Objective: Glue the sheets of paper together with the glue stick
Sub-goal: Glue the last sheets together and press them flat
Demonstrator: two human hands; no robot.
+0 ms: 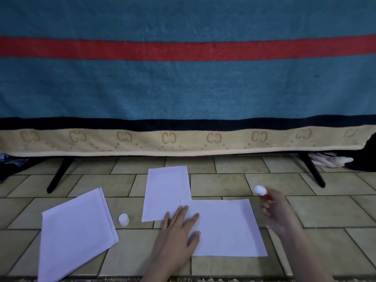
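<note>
A wide white sheet (225,226) lies on the tiled floor in front of me. My left hand (177,235) presses flat on its left part, fingers straight. A second, narrower sheet (165,190) lies behind it, its near right corner under the wide sheet. My right hand (274,210) hovers above the floor just right of the wide sheet and grips a red glue stick (262,191), white tip exposed and pointing up-left. The stick's white cap (123,219) stands on the floor left of the sheets.
A stack of white sheets (75,235) lies askew at the left. A blue blanket (187,84) with a red stripe hangs at the back over a stand with black legs (58,176). Cloth items lie at the far right (331,160).
</note>
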